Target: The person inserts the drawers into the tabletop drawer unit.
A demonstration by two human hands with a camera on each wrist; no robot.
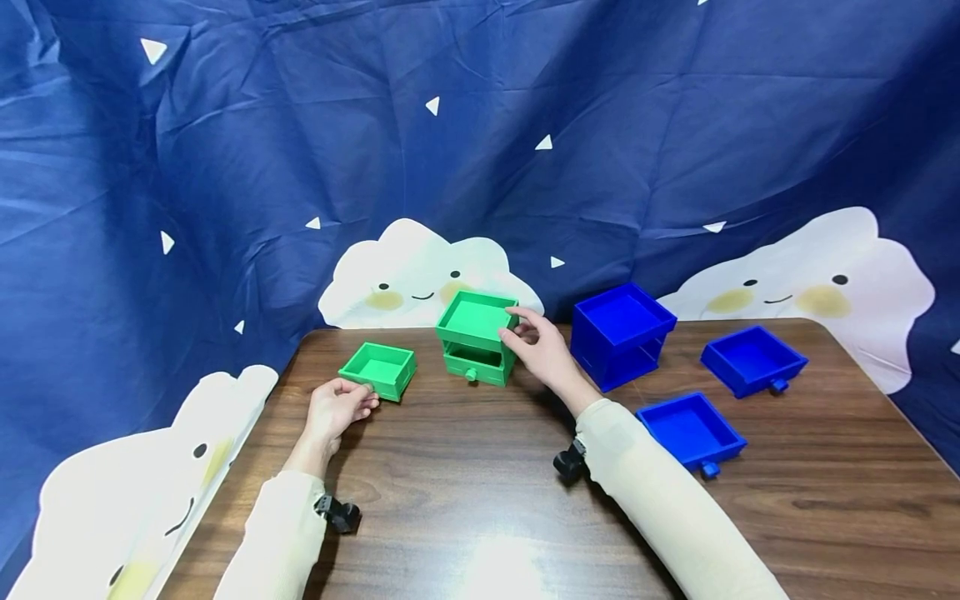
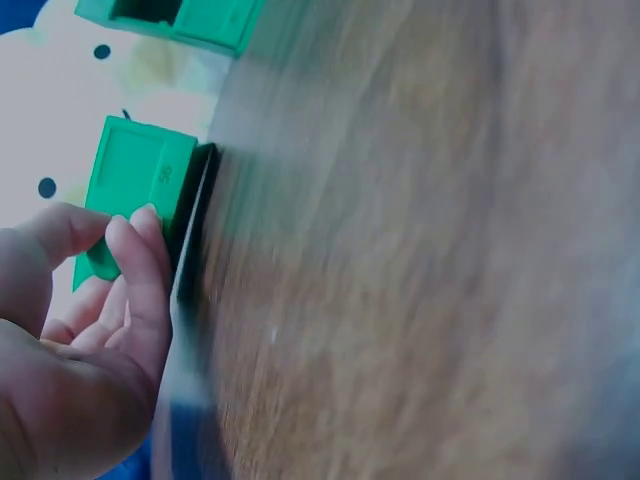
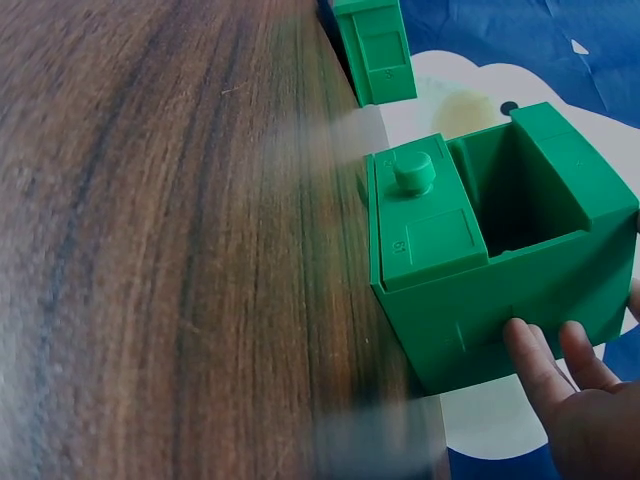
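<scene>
My left hand (image 1: 341,408) pinches the near-left side of a small green drawer (image 1: 378,367) at the table's left. In the left wrist view, thumb and fingertips close on the green drawer (image 2: 140,180), covering part of it. My right hand (image 1: 543,350) holds the right side of a green cabinet (image 1: 477,321), fingers at its top rim. The right wrist view shows fingertips on the side wall of the green cabinet (image 3: 500,320). A lower drawer with a round knob (image 1: 471,375) sits inside it; the slot above gapes.
A blue cabinet (image 1: 622,321) with an open front stands right of the green one. Two blue drawers with knobs lie farther right, one drawer (image 1: 753,360) behind the other drawer (image 1: 692,429). A blue curtain with clouds (image 1: 480,167) hangs behind the wooden table (image 1: 450,467).
</scene>
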